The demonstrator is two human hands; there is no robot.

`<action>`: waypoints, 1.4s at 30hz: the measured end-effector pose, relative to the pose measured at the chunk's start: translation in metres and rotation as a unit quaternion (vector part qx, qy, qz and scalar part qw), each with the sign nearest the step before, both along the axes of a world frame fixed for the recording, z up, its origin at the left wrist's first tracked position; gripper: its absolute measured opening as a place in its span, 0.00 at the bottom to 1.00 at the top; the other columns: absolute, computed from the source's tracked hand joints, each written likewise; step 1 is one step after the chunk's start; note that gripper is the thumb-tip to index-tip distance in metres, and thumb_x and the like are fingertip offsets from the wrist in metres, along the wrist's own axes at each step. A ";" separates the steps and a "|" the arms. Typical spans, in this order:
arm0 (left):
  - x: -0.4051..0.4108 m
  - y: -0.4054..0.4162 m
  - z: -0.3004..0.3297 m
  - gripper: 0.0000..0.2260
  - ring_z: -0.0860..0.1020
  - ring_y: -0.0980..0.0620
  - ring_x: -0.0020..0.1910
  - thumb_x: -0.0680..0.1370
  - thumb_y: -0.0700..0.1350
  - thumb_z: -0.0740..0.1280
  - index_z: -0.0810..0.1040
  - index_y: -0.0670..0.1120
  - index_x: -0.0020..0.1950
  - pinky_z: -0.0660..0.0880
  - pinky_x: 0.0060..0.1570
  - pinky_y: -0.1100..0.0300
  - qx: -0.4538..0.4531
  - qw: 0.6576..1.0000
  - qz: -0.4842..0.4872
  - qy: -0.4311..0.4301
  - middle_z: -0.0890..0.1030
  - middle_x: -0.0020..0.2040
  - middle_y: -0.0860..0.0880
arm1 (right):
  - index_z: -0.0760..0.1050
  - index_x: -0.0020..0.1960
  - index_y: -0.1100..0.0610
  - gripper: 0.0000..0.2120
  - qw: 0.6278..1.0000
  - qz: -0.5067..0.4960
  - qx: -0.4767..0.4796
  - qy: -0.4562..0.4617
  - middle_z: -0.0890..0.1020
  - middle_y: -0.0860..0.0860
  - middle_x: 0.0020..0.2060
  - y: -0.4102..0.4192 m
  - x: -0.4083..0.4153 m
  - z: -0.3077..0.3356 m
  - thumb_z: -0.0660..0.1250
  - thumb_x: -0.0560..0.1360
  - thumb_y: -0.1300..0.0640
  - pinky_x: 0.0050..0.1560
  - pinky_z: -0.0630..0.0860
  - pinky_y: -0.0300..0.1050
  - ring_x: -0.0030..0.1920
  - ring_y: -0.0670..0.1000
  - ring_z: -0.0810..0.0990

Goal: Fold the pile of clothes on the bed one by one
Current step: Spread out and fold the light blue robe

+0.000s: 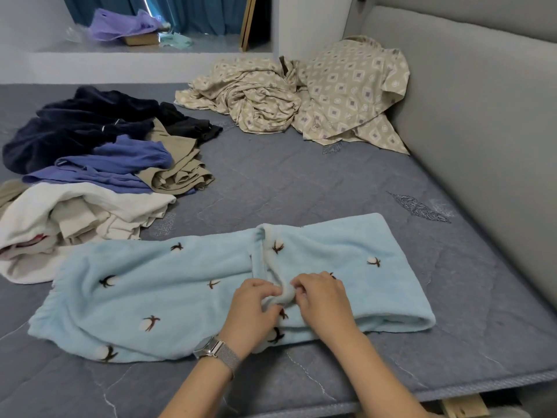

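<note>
From the head camera, a light blue fleece garment (187, 297) printed with small dark sprigs lies spread across the near part of the bed (301, 182), its long side running left to right just in front of the person. Both hands meet at its middle: the left hand (251, 312), with a metal-mesh watch (217, 352) on the wrist, and the right hand (324, 300) each have their fingers curled round a small bunched roll of the fleece, so the grip of both is pinching the cloth rather than spread flat. To the far left sits the pile of unfolded clothes (96, 164), with navy, blue, khaki and white pieces heaped together, the white one touching the fleece's upper left edge. A patterned beige sheet (301, 98) is crumpled near the headboard (470, 116), well apart from the work. The fleece looks thick, soft and light; I judge it will drape and slump rather than hold a crease, and its plush surface should cling to itself enough to stay where laid. A hem or corner, such as the open cuff at the right end, seems the better place to take it, since a pinch in the middle only gathers a lump.
</note>
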State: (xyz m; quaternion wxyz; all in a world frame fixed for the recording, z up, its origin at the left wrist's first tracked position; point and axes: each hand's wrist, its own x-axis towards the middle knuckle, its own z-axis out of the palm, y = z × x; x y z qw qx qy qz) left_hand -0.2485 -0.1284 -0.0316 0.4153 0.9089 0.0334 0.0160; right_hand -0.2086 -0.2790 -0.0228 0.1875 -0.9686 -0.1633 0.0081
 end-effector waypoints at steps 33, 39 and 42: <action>0.002 0.015 0.008 0.28 0.44 0.58 0.77 0.80 0.61 0.51 0.55 0.52 0.78 0.43 0.75 0.49 0.150 0.974 -0.108 0.129 0.47 0.79 0.54 | 0.39 0.78 0.45 0.38 0.989 -0.105 -0.093 0.056 0.40 0.51 0.78 -0.048 0.029 -0.008 0.42 0.74 0.29 0.74 0.35 0.60 0.77 0.53 0.36; -0.020 0.112 0.015 0.27 0.47 0.48 0.78 0.79 0.56 0.57 0.58 0.48 0.76 0.51 0.72 0.40 0.279 0.938 0.176 0.103 0.52 0.79 0.48 | 0.37 0.77 0.42 0.40 0.998 0.055 -0.037 0.004 0.33 0.43 0.74 0.018 0.012 -0.011 0.32 0.69 0.28 0.74 0.33 0.53 0.76 0.48 0.33; -0.041 0.151 0.025 0.36 0.46 0.38 0.76 0.74 0.53 0.68 0.56 0.40 0.76 0.47 0.68 0.31 0.235 0.865 0.426 0.119 0.51 0.78 0.41 | 0.43 0.79 0.48 0.45 0.991 0.053 -0.114 0.041 0.40 0.48 0.78 0.035 0.012 -0.029 0.24 0.65 0.32 0.75 0.38 0.56 0.77 0.50 0.39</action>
